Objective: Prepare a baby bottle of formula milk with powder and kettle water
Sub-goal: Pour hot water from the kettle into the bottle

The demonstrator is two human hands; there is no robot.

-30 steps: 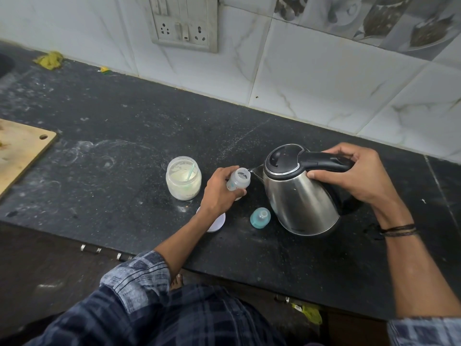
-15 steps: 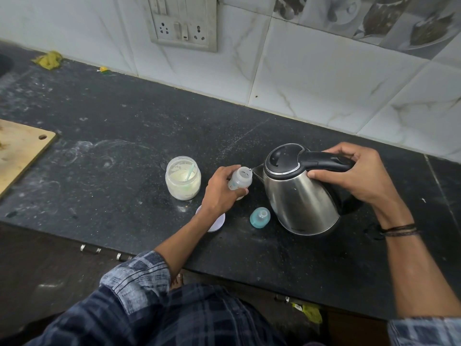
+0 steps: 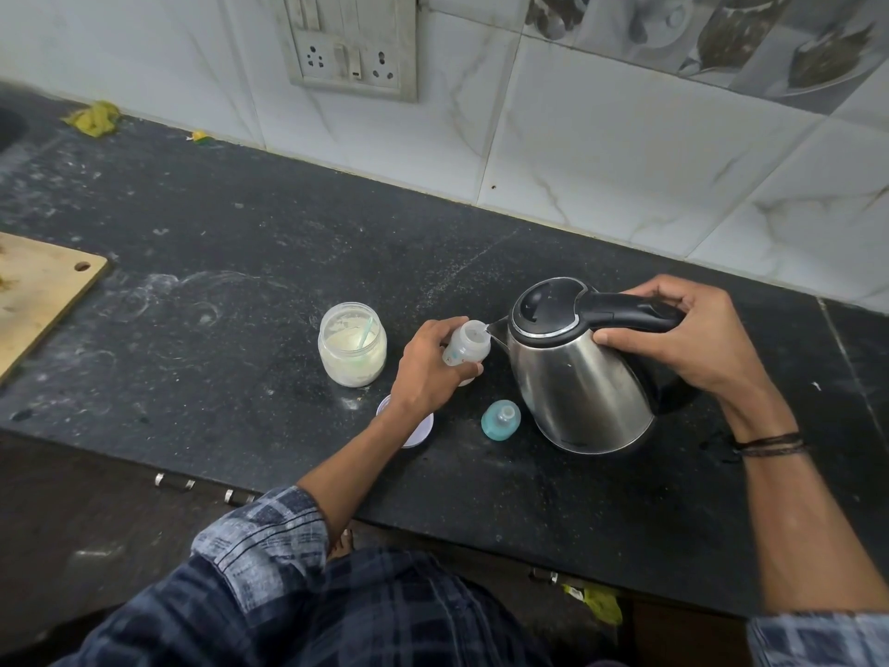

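Desk (image 3: 240, 262): dark speckled stone with pale smears, running across the middle of the frame below a white tiled wall (image 3: 601, 151).
Baby bottle (image 3: 465, 346): small, clear, uncapped, centre of frame, mouth up and leaning slightly toward the kettle.
Left hand (image 3: 425, 373): grips the bottle body; fingers (image 3: 452, 329) curl round its far side, thumb on the near side.
Kettle (image 3: 572, 377): steel body, black lid shut, just right of the bottle and tipped toward it. The spout tip sits at the bottle mouth. Cannot tell if its base is clear of the desk.
Right hand (image 3: 692, 339): closed round the black kettle handle, thumb underneath, the rest wrapped over the top. Dark bands (image 3: 769, 445) on the wrist.
Flow: a thin pale line shows between spout and mouth; too fine to confirm as water.
Powder jar (image 3: 352, 344): open, part full of cream powder, left of the bottle and apart from it. A pale green scoop (image 3: 366, 329) stands inside.
White lid (image 3: 413, 428): flat on the desk, partly hidden under the left wrist.
Blue teat cap (image 3: 500, 419): on the desk below the bottle, just beside the kettle's lower left.
Wooden board (image 3: 38, 291): left edge of frame.
Socket panel (image 3: 353, 40): on the wall, top centre.
Yellow cloth (image 3: 94, 118): upper left, against the wall.
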